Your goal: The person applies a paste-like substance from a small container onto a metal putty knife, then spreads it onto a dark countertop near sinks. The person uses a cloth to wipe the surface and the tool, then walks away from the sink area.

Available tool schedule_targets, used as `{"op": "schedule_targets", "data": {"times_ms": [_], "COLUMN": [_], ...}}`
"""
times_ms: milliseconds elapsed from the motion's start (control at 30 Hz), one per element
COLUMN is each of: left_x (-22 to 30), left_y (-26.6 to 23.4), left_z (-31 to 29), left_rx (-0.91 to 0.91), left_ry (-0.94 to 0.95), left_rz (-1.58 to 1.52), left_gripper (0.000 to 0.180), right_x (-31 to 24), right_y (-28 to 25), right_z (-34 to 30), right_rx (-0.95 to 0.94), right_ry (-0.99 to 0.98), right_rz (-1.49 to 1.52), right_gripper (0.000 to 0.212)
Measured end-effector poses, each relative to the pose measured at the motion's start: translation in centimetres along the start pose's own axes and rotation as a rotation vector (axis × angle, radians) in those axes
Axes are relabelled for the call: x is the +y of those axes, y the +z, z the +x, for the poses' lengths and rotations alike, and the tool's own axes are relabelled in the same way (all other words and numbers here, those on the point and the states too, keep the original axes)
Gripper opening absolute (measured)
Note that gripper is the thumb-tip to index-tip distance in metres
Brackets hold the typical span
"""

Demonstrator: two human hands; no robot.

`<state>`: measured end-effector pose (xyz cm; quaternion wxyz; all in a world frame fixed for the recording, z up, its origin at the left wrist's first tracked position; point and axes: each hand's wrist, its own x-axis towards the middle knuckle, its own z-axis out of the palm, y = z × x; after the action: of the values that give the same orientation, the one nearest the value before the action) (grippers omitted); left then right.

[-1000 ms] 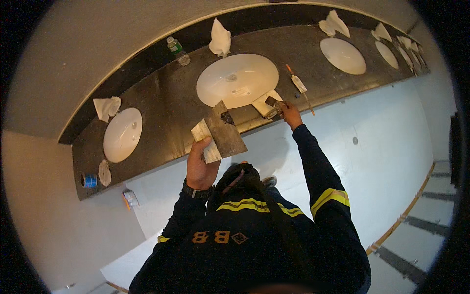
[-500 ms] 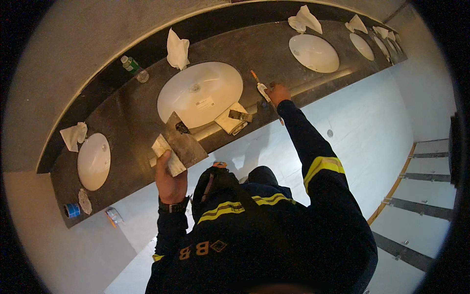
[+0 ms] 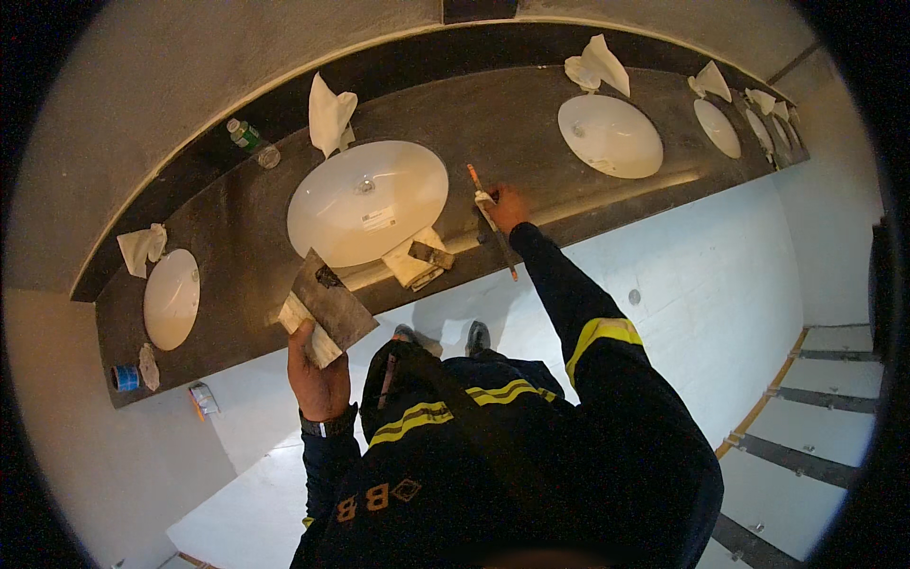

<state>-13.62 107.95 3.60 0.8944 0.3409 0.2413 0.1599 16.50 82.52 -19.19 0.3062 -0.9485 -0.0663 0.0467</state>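
Observation:
My left hand [image 3: 318, 384] grips a flat grey plate [image 3: 332, 303] bearing a dark smear, along with a folded whitish cloth [image 3: 311, 327] under the thumb. The plate tilts in front of the large white oval basin [image 3: 368, 237]. My right hand [image 3: 508, 209], fingers bent, rests on the dark countertop [image 3: 540, 142] to the basin's right. It pinches a small white wad [image 3: 483, 199], apparently cloth, against a long thin strip [image 3: 498, 232] with orange ends. The strip lies across the counter's front part. Part of it is hidden under the wad.
A folded cloth with a dark block [image 3: 431, 254] lies at the basin's front edge. Behind the basin stand a white cloth [image 3: 332, 114] and a green-labelled bottle [image 3: 245, 136]. More basins [image 3: 611, 137] line the counter. A blue roll [image 3: 124, 377] sits at the left end.
The whole view has shifted, with the counter lower now. My right hand and the white wad have slid a little along the strip. My left hand still holds the plate and cloth.

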Motion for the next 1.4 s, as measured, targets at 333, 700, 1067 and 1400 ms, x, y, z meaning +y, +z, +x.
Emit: {"op": "schedule_targets", "data": {"times_ms": [333,700,1067,1400], "left_x": [-4.4,-6.6,-6.8,-6.9], "left_y": [7.0,11.2,11.6,11.7], "left_z": [-1.4,-2.9,-4.2,-4.1], "left_rx": [-0.158,-0.243,-0.235,-0.231], "left_ry": [-0.055,-0.098,-0.088,-0.102], "left_rz": [0.045,0.148,0.189,0.147], "left_gripper": [0.043,0.042,0.045,0.035], "right_x": [-2.6,-10.7,-13.5,-14.0], "right_y": [-14.7,-24.1,-25.6,-25.6], "right_z": [-2.8,-10.8,-13.6,-13.7], "right_rx": [-0.175,-0.327,-0.311,-0.180], "right_ry": [-0.349,-0.599,-0.745,-0.844], "right_rz": [0.698,0.403,0.293,0.233], "right_gripper": [0.045,0.033,0.025,0.024]}}
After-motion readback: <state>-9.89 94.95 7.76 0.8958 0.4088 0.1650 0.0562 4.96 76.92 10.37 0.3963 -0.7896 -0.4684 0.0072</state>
